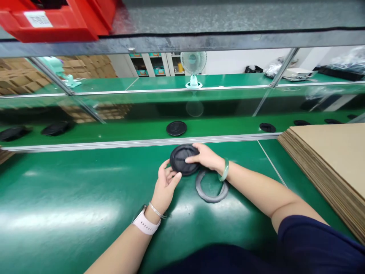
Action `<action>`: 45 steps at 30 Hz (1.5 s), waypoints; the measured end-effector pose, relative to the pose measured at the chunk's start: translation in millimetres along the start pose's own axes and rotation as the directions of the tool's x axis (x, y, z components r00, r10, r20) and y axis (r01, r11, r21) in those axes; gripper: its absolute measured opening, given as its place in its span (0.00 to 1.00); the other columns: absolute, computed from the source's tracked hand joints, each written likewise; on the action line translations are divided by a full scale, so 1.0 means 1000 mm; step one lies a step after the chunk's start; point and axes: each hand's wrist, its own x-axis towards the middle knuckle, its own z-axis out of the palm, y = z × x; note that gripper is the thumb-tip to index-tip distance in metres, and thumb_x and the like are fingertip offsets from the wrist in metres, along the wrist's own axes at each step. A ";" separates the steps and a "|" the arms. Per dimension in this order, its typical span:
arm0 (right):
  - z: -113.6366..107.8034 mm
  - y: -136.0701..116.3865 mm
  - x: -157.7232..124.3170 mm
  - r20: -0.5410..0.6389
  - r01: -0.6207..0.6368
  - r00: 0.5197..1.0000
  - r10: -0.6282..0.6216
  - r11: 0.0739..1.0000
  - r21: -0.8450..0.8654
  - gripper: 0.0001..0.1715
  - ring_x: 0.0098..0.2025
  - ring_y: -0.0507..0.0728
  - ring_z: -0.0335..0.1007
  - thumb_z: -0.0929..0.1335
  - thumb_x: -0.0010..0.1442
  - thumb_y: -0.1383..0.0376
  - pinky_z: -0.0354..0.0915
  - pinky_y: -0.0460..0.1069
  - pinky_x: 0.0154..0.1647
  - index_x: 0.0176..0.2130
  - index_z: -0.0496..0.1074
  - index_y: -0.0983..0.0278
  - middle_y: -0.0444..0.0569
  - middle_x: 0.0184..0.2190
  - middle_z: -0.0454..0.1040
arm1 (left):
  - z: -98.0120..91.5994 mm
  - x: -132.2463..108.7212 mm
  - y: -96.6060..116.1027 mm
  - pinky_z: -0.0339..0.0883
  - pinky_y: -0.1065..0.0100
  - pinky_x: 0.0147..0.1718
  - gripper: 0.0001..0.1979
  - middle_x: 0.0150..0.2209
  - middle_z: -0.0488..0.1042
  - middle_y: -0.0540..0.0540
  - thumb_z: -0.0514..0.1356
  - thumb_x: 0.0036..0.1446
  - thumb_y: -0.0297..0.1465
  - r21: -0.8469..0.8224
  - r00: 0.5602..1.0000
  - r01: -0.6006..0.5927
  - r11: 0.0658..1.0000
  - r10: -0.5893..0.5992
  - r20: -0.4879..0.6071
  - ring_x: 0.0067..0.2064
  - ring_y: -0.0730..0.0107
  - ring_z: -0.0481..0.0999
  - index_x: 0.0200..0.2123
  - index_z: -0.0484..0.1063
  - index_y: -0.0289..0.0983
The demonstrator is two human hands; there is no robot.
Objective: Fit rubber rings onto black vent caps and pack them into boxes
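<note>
Just below the middle of the frame, on a green conveyor belt point(71, 190), both hands meet at a round black disc point(180, 160) with moulded ribs across its face. The right hand point(205, 158), a jade-green bangle point(224, 170) at its wrist, lies over the disc's right side, its fingers point(191, 159) pressed together and stretched across the face, with no pinch showing. The left hand point(167, 182), with a pale pink watch point(146, 224) on its wrist, cups the lower edge, fingers point(173, 176) loosely spread and curled, thumb point(166, 164) raised; whether the fingertips grip the disc, I cannot tell. Just beside the disc, under the right wrist, a grey rubber ring point(211, 200) lies flat on the belt, touching neither hand, so nothing is fitted to the disc so far. Beyond a silver rail point(142, 143), more black discs point(176, 128) sit spaced along a second green belt point(114, 133). At the right edge rises a stack of corrugated cardboard sheets point(327, 160); at upper left, a red plastic bin point(48, 23) overhangs the view.
</note>
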 end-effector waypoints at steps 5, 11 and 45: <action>-0.055 0.019 0.036 -0.337 0.008 0.909 0.245 0.799 0.601 0.18 0.40 0.58 0.76 0.76 0.53 0.72 0.74 0.52 0.42 0.43 0.72 0.67 0.51 0.39 0.79 | 0.009 -0.017 0.013 0.56 0.46 0.66 0.31 0.65 0.64 0.39 0.63 0.61 0.36 0.277 0.857 -0.421 0.864 0.279 0.434 0.68 0.51 0.60 0.65 0.59 0.45; -0.076 0.035 0.050 -0.385 0.067 0.864 0.324 0.683 0.727 0.03 0.41 0.56 0.76 0.68 0.68 0.68 0.76 0.51 0.42 0.41 0.72 0.67 0.51 0.39 0.79 | 0.019 -0.016 0.004 0.54 0.45 0.68 0.14 0.58 0.73 0.42 0.58 0.64 0.28 0.283 0.673 -0.590 0.756 0.267 0.689 0.71 0.54 0.55 0.52 0.73 0.43; -0.285 0.082 0.004 -0.760 -0.639 0.615 -0.211 0.432 -0.637 0.22 0.52 0.63 0.69 0.66 0.56 0.76 0.63 0.52 0.55 0.48 0.79 0.70 0.60 0.48 0.74 | -0.004 0.010 -0.007 0.72 0.59 0.46 0.42 0.41 0.81 0.40 0.75 0.41 0.37 -0.196 0.912 0.310 0.930 -0.233 0.339 0.44 0.57 0.80 0.56 0.57 0.37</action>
